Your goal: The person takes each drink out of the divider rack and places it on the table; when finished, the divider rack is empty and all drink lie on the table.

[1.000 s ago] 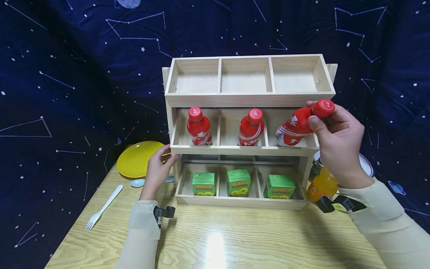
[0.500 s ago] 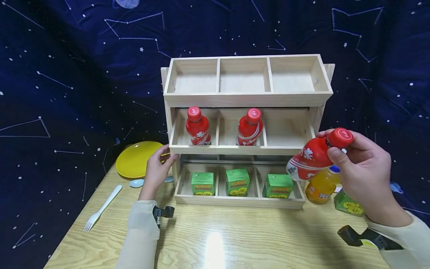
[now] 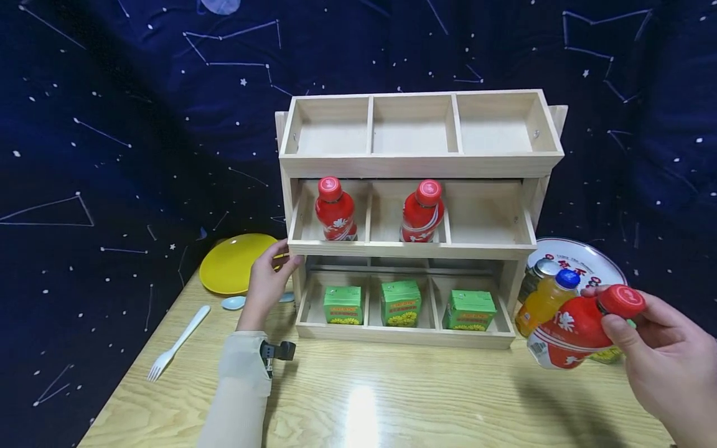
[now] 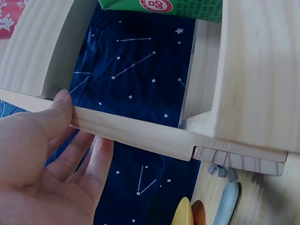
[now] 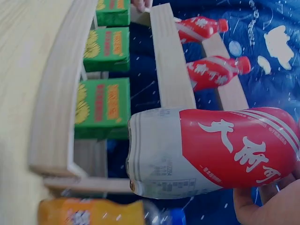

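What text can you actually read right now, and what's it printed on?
Red bottle in the right hand: large white Chinese characters, partly hidden, not read with certainty; the small print on its grey band is blurred.
Green cartons: yellow brand band too small to read.
White plate: red rim lettering too small.
Carton in the left wrist view: round red logo, illegible.

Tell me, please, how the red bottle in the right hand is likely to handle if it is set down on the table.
The red bottle, pinched near its cap by the right hand, looks tall and narrow, so it may tip. Laid sideways, its round body would probably roll.
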Demonstrator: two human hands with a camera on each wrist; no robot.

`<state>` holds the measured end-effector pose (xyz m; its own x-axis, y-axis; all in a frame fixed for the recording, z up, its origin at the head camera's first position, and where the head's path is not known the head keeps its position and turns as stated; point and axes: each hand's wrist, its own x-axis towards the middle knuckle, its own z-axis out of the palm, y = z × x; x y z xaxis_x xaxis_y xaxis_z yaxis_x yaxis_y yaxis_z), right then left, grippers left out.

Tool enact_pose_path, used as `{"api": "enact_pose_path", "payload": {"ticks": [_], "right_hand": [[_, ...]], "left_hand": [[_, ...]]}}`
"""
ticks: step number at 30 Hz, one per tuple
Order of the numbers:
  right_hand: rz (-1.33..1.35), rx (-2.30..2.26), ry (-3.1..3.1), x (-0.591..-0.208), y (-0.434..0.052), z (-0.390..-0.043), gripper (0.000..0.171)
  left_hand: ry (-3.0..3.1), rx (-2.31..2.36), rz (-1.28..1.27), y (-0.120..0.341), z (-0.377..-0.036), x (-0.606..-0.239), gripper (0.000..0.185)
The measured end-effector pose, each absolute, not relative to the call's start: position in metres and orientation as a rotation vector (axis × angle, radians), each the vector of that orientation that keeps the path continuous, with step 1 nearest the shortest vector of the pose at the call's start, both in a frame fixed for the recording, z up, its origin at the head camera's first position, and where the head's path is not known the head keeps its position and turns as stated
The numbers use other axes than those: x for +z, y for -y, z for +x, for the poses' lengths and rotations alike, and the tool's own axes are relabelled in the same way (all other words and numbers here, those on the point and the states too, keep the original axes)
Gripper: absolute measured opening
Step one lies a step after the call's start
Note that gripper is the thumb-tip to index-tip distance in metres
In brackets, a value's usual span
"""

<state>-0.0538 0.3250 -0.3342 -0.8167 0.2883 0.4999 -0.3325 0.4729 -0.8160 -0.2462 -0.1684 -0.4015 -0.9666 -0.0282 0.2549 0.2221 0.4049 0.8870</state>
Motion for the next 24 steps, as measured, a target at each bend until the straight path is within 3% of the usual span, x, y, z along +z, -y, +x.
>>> {"api": "enact_pose_path", "payload": {"ticks": [5, 10, 19, 24], "right_hand": [[0.199, 1.706, 1.853, -0.353, -0.342, -0.048, 0.039], [0.197, 1.801, 1.682, -0.373, -0.365, -0.045, 0.034], [0.160, 1.688, 1.749, -0.401, -0.418, -0.045, 0.032], [0.013, 1.466, 1.914, -0.415, -0.448, -0.052, 0.035]], "left_hand": [[2.434, -1.569, -0.162, 0.171, -0.244, -0.399, 0.050], [2.422, -1.575, -0.181, 0.171, -0.244, -0.399, 0.050], [2.420, -1.576, -0.164, 0.172, -0.244, -0.400, 0.047], [2.416, -1.575, -0.165, 0.171, -0.244, -0.400, 0.048]]}}
